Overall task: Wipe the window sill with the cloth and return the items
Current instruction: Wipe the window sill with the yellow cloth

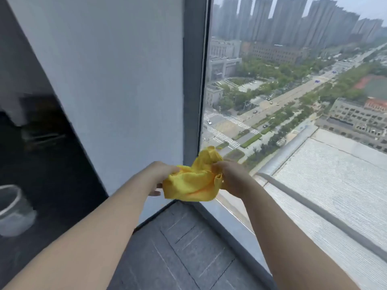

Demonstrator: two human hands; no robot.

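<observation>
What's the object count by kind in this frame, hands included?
Hands: 2, left hand and right hand
Cloths: 1, yellow cloth, bunched, held by both hands
Bins: 1, bin, lower left, blurred
Total: 4

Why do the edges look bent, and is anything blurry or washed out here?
Head view: wide-angle lens bows the window frame; the bin at the dark left side is smeared by blur; hazy daylight greys the distant towers; the yellow cloth stays fairly sharp.
</observation>
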